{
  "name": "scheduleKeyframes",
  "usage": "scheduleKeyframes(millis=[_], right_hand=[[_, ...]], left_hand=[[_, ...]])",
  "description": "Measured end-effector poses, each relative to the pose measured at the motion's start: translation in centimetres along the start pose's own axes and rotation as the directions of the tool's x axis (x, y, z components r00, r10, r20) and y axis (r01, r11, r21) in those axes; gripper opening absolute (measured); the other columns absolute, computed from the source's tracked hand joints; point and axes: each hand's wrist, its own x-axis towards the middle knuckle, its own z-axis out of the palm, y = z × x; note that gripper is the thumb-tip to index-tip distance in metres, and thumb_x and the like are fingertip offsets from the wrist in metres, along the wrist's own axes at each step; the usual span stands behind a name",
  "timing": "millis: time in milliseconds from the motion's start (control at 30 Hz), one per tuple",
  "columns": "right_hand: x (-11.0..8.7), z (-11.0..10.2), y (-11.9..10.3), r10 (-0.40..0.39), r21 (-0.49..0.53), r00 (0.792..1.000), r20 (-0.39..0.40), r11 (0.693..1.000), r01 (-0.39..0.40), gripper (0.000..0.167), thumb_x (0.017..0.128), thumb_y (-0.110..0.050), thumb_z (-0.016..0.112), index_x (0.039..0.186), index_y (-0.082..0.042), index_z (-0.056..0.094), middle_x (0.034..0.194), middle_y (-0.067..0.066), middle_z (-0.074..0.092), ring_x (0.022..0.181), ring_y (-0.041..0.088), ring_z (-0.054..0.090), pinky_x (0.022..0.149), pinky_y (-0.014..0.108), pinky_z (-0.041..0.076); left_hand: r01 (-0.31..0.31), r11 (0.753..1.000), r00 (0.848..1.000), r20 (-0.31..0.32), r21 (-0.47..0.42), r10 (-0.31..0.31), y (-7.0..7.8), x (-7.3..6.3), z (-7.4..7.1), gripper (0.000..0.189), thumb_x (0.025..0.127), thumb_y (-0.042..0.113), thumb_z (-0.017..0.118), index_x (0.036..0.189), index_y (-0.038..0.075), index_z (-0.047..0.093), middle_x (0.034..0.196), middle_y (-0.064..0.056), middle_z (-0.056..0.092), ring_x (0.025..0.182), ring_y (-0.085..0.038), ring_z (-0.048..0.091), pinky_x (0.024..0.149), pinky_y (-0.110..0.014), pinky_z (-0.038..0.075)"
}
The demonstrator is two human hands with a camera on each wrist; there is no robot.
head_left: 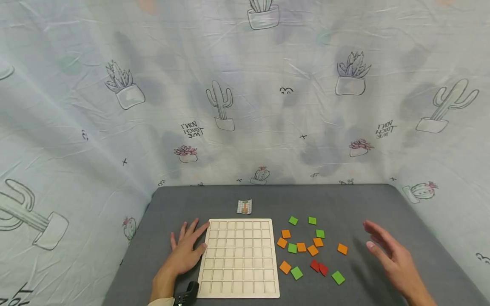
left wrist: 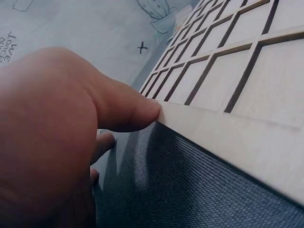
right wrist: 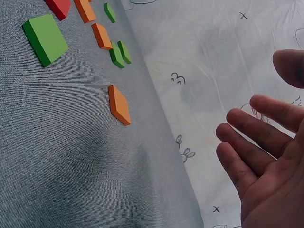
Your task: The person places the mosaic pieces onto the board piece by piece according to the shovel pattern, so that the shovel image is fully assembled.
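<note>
A pale wooden grid board [head_left: 239, 258] lies on the grey table, its square compartments bare. My left hand [head_left: 186, 250] rests at the board's left edge with fingers spread; in the left wrist view the thumb [left wrist: 126, 107] touches the board's rim [left wrist: 199, 126]. To the right of the board are scattered flat square tiles: several orange ones, such as this orange tile [head_left: 342, 249], several green ones, such as this green tile [head_left: 338, 277], and two red pieces [head_left: 319, 267]. Above the table at the right, my right hand [head_left: 394, 259] hovers with fingers extended, holding nothing.
A small printed card [head_left: 244, 207] with a grid pattern lies behind the board. Grey cloth covers the table [head_left: 199, 195]. Curtains [head_left: 264, 106] printed with cacti hang behind and at both sides. A dark strap [head_left: 187, 294] is on the left wrist.
</note>
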Motion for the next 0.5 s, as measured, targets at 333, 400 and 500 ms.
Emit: scheduleKeyframes(millis=[333, 400, 500], right_hand=[[0.1, 0.8, 0.6, -0.024, 0.027, 1.0, 0.004, 0.999, 0.024, 0.048, 0.104, -0.001, 0.071, 0.151, -0.002, 0.061, 0.14, -0.034, 0.061, 0.123, -0.019, 0.059, 0.098, 0.0, 0.046], [0.2, 1.0, 0.8, -0.028, 0.019, 1.0, 0.001, 0.999, 0.028, 0.049, 0.102, 0.0, 0.074, 0.149, -0.002, 0.063, 0.138, -0.035, 0.061, 0.121, -0.02, 0.059, 0.098, 0.0, 0.046], [0.2, 1.5, 1.1, -0.012, -0.003, 1.0, 0.001, 1.0, 0.012, 0.052, 0.098, -0.002, 0.08, 0.147, -0.002, 0.065, 0.135, -0.031, 0.065, 0.118, -0.021, 0.06, 0.097, 0.0, 0.047]], left_hand=[[0.005, 1.0, 1.0, -0.007, 0.01, -0.005, 0.0, 0.2, 0.3, 0.064, 0.105, 0.011, 0.066, 0.166, 0.023, 0.051, 0.182, -0.023, 0.017, 0.167, -0.056, -0.005, 0.12, -0.082, -0.022], [0.001, 1.0, 1.0, -0.023, 0.007, 0.0, 0.1, 0.2, 0.3, 0.063, 0.104, 0.009, 0.067, 0.164, 0.022, 0.054, 0.181, -0.023, 0.02, 0.167, -0.057, -0.004, 0.12, -0.083, -0.021], [0.007, 1.0, 1.0, -0.025, 0.011, -0.007, 0.0, 0.2, 0.3, 0.063, 0.105, 0.01, 0.066, 0.165, 0.023, 0.053, 0.182, -0.022, 0.019, 0.167, -0.056, -0.004, 0.121, -0.081, -0.021]])
